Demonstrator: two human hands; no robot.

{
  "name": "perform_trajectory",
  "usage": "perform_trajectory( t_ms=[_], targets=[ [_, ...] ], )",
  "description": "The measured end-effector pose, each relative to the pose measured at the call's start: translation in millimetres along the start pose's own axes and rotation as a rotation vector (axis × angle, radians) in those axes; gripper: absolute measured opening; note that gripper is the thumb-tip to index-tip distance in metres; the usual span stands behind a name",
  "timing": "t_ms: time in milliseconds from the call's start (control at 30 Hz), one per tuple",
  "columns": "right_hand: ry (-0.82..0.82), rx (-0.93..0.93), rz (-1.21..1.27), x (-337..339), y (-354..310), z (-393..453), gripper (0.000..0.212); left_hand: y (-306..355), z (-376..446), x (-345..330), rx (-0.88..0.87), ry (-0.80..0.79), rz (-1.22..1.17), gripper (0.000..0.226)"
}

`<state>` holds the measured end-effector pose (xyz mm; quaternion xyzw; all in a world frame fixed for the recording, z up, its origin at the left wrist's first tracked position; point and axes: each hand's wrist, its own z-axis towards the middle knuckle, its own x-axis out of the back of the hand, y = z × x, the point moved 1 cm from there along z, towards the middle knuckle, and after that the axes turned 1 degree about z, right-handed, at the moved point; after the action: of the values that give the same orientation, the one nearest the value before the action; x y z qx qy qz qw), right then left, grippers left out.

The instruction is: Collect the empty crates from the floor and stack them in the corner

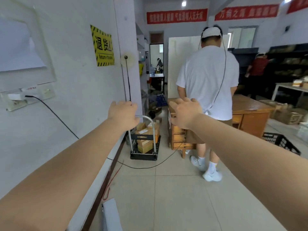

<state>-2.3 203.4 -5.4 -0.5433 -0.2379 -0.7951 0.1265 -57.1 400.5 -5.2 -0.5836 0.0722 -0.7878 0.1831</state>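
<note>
Head view: both hands, left [124, 114] and right [185, 114], reached forward open and empty, a black crate [281, 143] waiting on the floor's right edge.

Bare forearms and hands [124, 114], no sleeves visible.

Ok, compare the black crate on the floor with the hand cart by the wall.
The crate looks empty; the cart carries cardboard boxes. The crate sits right of the desk; the cart stands left, against the wall. The cart has a metal handle, the crate none visible. Both are black and on the floor.
</note>
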Motion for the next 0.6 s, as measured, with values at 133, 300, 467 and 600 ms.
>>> perform_trajectory(
  t_ms=[133, 300, 467, 600],
  targets=[
    [-0.037, -0.169, -0.071, -11, 57, -13, 0.062, 55, 45, 3, -0.158, 0.049, -0.020, 0.053],
    [-0.099, -0.395, -0.123, -29, 120, -37, 0.063, 129, 86, 1, -0.358, 0.118, -0.099, 0.056],
    [-0.157, -0.619, -0.162, -44, 172, -62, 0.068, 200, 125, 17, -0.582, 0.208, -0.145, 0.054],
    [-0.232, -0.748, -0.175, -54, 211, -95, 0.069, 268, 141, 28, -0.714, 0.245, -0.181, 0.053]
  ],
)
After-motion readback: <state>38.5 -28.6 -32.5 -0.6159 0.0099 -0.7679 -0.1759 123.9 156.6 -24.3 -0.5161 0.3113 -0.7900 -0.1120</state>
